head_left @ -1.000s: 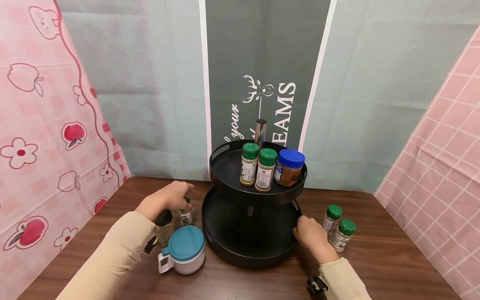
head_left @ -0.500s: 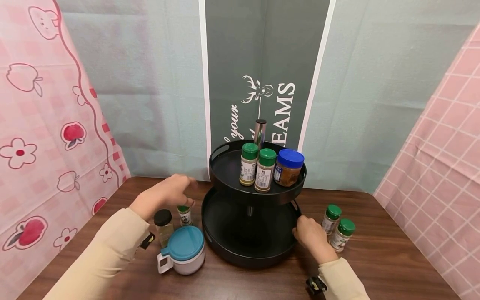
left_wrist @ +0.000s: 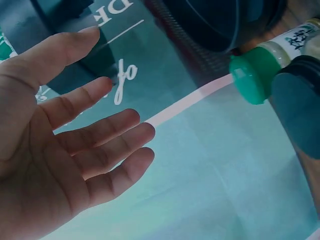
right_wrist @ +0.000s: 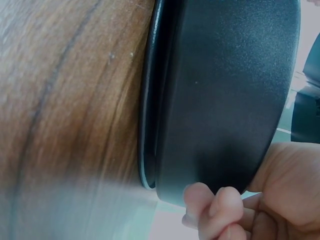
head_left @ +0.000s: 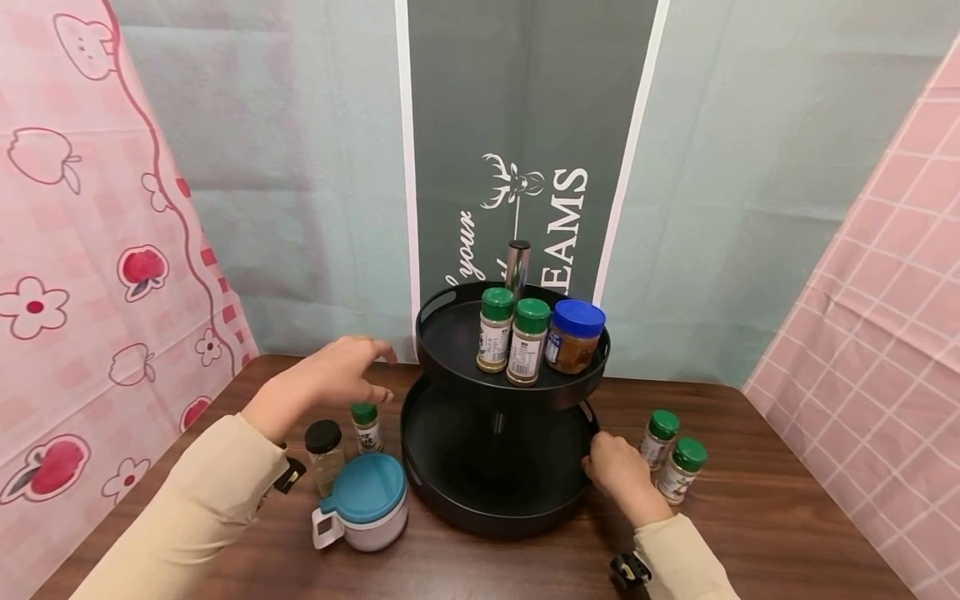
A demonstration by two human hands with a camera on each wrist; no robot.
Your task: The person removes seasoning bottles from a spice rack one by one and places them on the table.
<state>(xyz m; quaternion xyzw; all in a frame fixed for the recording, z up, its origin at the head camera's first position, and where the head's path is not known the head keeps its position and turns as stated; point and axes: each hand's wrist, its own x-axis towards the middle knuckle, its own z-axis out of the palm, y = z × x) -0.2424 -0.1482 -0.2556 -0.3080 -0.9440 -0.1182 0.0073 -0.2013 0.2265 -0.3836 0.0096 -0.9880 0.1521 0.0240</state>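
My left hand (head_left: 330,382) hovers above a green-capped spice jar (head_left: 367,432) at the left of a black two-tier tray (head_left: 498,525). In the left wrist view the palm shows, fingers spread and slightly bent, nothing between them; the jar's green cap (left_wrist: 250,75) lies apart from them. My right hand (head_left: 621,471) grips the lower tier's right rim. The right wrist view shows its fingers (right_wrist: 226,205) curled against the outer wall (right_wrist: 225,100), the thumb going over the rim and partly hidden. On the upper tier stand two green-capped spice jars (head_left: 527,343) and a blue-lidded jar (head_left: 576,337).
Left of the tray stand a black-capped jar (head_left: 326,458) and a white pot with a blue lid (head_left: 370,490) and a handle. Two green-capped jars (head_left: 678,473) stand right of my right hand. A wooden table (head_left: 757,517) bears everything; cloth hangs behind and at both sides.
My left hand has risen up and left off the green-capped jar, its fingers opening out. The jar stays upright on the table. The right hand keeps its place on the tray rim.
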